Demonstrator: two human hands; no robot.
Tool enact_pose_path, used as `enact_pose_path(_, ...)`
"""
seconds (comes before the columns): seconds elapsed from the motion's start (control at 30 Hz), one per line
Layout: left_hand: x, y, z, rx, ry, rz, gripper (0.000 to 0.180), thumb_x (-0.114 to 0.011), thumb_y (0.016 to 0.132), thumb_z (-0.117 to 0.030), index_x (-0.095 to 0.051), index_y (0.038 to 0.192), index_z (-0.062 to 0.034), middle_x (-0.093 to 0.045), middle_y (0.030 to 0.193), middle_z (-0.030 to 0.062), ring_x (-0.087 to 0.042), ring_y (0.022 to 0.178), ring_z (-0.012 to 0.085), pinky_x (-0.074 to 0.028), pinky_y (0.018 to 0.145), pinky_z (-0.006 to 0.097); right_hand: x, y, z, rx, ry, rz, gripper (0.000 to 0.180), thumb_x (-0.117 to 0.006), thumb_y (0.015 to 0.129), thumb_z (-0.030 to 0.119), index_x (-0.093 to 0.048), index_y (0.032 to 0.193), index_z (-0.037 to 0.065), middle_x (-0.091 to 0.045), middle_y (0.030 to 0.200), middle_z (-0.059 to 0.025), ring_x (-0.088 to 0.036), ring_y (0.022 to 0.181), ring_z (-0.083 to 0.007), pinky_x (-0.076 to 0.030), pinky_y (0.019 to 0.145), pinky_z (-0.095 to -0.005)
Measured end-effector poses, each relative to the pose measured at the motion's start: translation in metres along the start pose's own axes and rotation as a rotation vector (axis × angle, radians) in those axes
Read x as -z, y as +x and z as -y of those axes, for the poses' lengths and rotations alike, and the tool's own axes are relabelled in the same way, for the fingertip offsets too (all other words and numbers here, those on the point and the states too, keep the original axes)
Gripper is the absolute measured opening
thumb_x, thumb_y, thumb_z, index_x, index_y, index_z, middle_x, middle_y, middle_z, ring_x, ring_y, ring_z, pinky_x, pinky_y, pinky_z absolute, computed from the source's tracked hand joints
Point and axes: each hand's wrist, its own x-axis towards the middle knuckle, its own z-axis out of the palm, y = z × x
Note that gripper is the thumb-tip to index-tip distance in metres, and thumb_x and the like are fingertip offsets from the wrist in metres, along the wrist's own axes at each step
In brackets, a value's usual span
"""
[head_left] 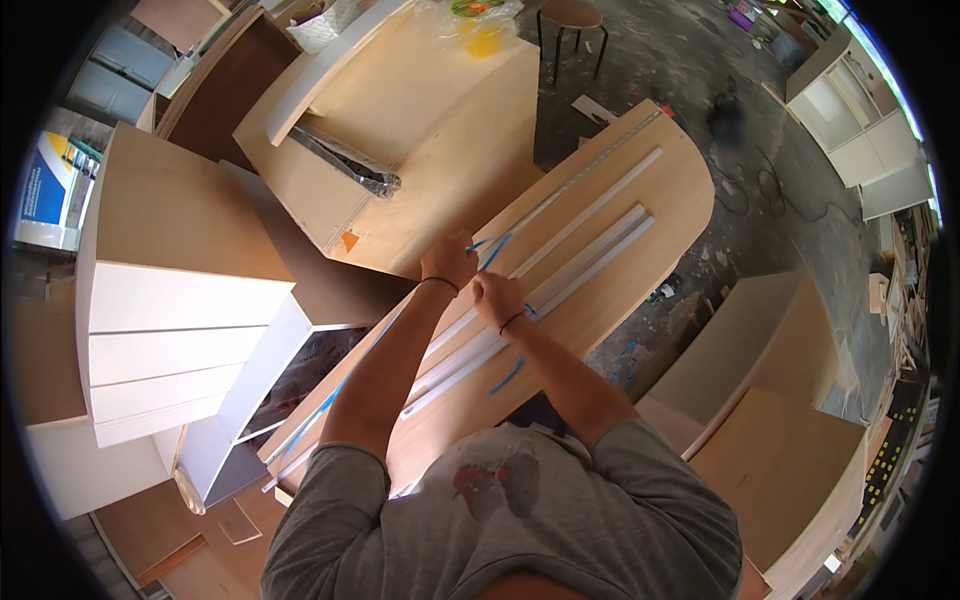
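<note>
A thin blue strap (495,252) bends in a small loop between my two fists, over a long wooden board with one rounded end (665,190). My left hand (449,261) is closed on it near the board's far edge. Just right of it and nearer to me, my right hand (498,298) is closed too, with blue ends showing on both sides. The fingertips of both hands are hidden. Beneath my hands and forearms, several long white strips (600,247) lie lengthwise along the board. A loose blue piece (508,376) rests by my right forearm.
A large pale wooden cabinet (460,150) stands just beyond the board, with plastic wrap on top. To the left is a cabinet with white panels (180,330). Wooden boxes (780,450) stand at the right. A round stool (572,18) and cords (770,190) are on the dark floor.
</note>
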Motion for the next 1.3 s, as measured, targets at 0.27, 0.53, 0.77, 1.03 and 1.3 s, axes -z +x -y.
enact_pose_path(0.27,0.011,-0.044,0.051,0.085,0.02,0.125,0.018,-0.063,0.076,-0.027,-0.061,0.084,-0.0119,-0.064,0.085,0.0123,-0.061,0.082,0.0324,-0.048,0.071,0.043,-0.006,-0.059,0.059,0.236,0.298,0.159,0.01,-0.057,0.076,0.013,-0.051,0.069,0.009,-0.056,0.061,-0.0107,-0.058,0.061,-0.0311,-0.043,0.055,-0.0436)
enact_pose_path(0.53,0.004,-0.07,0.082,0.08,-0.171,0.139,0.018,-0.065,0.075,-0.023,-0.057,0.078,-0.0077,-0.064,0.075,0.0119,-0.064,0.074,0.0258,-0.049,0.061,0.037,-0.017,-0.097,0.111,0.548,0.344,0.481,0.011,-0.055,0.079,0.015,-0.052,0.073,0.006,-0.058,0.064,-0.013,-0.06,0.065,-0.0314,-0.045,0.06,-0.0428)
enact_pose_path(0.77,0.006,-0.065,0.087,0.47,-1.057,0.495,0.023,-0.064,0.08,-0.025,-0.052,0.073,-0.0059,-0.059,0.066,0.0035,-0.046,0.047,0.0069,-0.034,0.04,0.023,-0.003,-0.075,0.098,0.517,0.213,0.55,0.016,-0.053,0.079,0.021,-0.06,0.088,0.01,-0.065,0.082,-0.0106,-0.063,0.079,-0.0295,-0.048,0.072,-0.0448)
enact_pose_path(1.03,-0.018,-0.06,0.113,0.293,-0.588,0.021,0.024,-0.067,0.076,-0.026,-0.058,0.075,-0.0035,-0.061,0.067,0.0065,-0.054,0.056,0.0153,-0.045,0.055,0.029,0.025,-0.011,-0.017,0.295,0.266,0.267,0.015,-0.057,0.079,0.019,-0.059,0.075,0.005,-0.06,0.074,-0.0153,-0.059,0.074,-0.0358,-0.047,0.064,-0.0444)
enact_pose_path(1.3,-0.033,-0.067,0.109,0.285,-0.394,-0.123,0.017,-0.069,0.073,-0.021,-0.063,0.076,-0.0056,-0.064,0.074,0.0118,-0.063,0.07,0.0237,-0.05,0.065,0.032,0.073,0.076,-0.093,0.012,-0.205,0.111,0.02,-0.053,0.077,0.011,-0.059,0.096,0.009,-0.057,0.104,-0.0124,-0.052,0.101,-0.0308,-0.044,0.079,-0.0461)
